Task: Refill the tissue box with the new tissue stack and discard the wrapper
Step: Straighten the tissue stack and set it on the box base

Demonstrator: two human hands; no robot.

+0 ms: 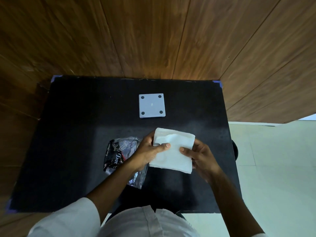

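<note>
Above the counter (68, 117), your left hand (147, 151) and right hand (201, 156) pinch the tissue stack (172, 156); it looks soft and floppy, so support its opposite edges.

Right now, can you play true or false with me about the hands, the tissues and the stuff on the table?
1. Both hands are holding the white tissue stack. True: the left hand grips its left edge and the right hand its right edge.
2. The wrapper is still around the tissues. False: it lies empty on the black table, under the left wrist.
3. The square white tissue box sits farther from the person than the hands. True.
4. The tissue box shows four dark round feet. True: it seems to be lying bottom-up.
5. The tissues are already inside the box. False: they are held above the table, apart from the box.
</note>
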